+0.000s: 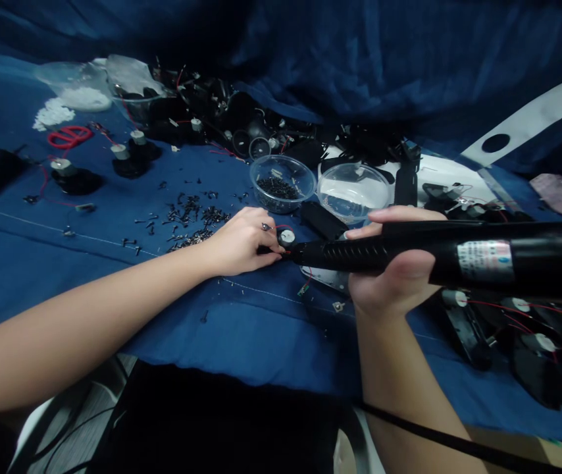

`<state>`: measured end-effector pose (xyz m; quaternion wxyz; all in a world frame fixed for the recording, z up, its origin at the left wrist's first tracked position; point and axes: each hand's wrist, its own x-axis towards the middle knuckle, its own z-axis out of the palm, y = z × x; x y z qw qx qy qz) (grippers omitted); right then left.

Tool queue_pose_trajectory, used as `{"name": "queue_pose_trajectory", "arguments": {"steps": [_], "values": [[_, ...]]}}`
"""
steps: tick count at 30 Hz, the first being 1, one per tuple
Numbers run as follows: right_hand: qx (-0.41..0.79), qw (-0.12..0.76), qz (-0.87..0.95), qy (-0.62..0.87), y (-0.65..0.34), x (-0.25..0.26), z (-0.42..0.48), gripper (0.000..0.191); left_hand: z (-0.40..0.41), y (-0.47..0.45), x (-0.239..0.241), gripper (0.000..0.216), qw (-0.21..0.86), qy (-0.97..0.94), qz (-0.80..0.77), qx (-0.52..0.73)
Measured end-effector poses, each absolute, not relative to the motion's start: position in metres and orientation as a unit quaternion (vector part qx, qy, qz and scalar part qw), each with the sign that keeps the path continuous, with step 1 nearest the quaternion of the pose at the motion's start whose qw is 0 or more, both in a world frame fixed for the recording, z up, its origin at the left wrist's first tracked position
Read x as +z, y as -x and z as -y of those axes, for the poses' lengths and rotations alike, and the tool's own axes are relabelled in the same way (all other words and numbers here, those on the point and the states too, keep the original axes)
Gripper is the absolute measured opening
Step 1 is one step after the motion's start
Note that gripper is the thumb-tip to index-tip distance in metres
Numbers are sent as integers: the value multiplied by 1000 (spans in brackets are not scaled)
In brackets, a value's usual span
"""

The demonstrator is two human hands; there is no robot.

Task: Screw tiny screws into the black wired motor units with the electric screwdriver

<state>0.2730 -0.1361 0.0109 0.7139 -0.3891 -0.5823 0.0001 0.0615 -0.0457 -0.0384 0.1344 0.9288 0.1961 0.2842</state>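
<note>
My right hand (pixel 394 276) is wrapped round a long black electric screwdriver (pixel 424 253) with a silver label, held nearly level and pointing left. Its tip meets a small black housing fitted with a round silver motor (pixel 287 236) and red wires. The fingers of my left hand (pixel 249 243) are closed on the left side of this housing and hide most of it. Just right of the screwdriver tip, partly under the tool, a pale flat piece (pixel 328 278) lies on the blue cloth. A tiny green circuit board (pixel 303 289) is beside it.
Loose black screws (pixel 192 217) are scattered left of my hand. Behind stand a clear tub of screws (pixel 281 178) and another clear tub (pixel 355 187). Motor assemblies lie at left (pixel 68 174) and right (pixel 468 329). Red-handled scissors (pixel 70 137) rest at back left.
</note>
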Motion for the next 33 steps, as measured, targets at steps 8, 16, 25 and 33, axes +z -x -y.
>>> {"name": "queue_pose_trajectory", "arguments": {"steps": [8, 16, 25, 33], "values": [[340, 553, 697, 303, -263, 59, 107, 18, 51, -62, -43, 11, 167, -907, -214, 323], [423, 585, 646, 248, -251, 51, 85, 18, 51, -66, -46, 5, 126, -897, -238, 350], [423, 607, 608, 287, -240, 52, 89, 26, 47, -63, -37, 11, 214, -882, -266, 324], [427, 608, 606, 283, -247, 52, 89, 25, 53, -66, -33, 13, 128, -905, -280, 293]]}}
